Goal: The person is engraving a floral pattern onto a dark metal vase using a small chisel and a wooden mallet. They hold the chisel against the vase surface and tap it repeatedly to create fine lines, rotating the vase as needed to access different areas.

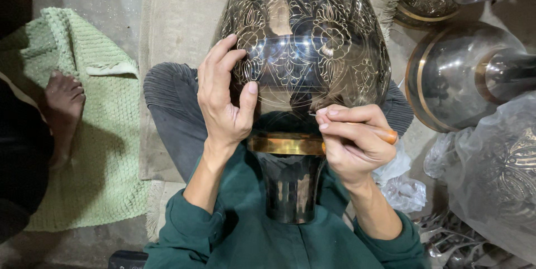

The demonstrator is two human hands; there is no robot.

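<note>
Steadying the engraved metal vase (304, 40) with my left hand (223, 98), fingers spread; right hand (352, 140) fingers pinch a wooden-handled graver (385, 134); polished vessels (463, 76) crowd right.

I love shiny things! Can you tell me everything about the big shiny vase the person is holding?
The vase is large, dark, glossy metal, cut all over with pale flower and leaf patterns, with one plain smooth band across its belly. A gold-coloured ring circles its narrow neck, below which a dark fluted end points toward the person. It lies tilted across their lap. The left hand steadies its side; the right hand presses an orange-handled tool against it.
</note>
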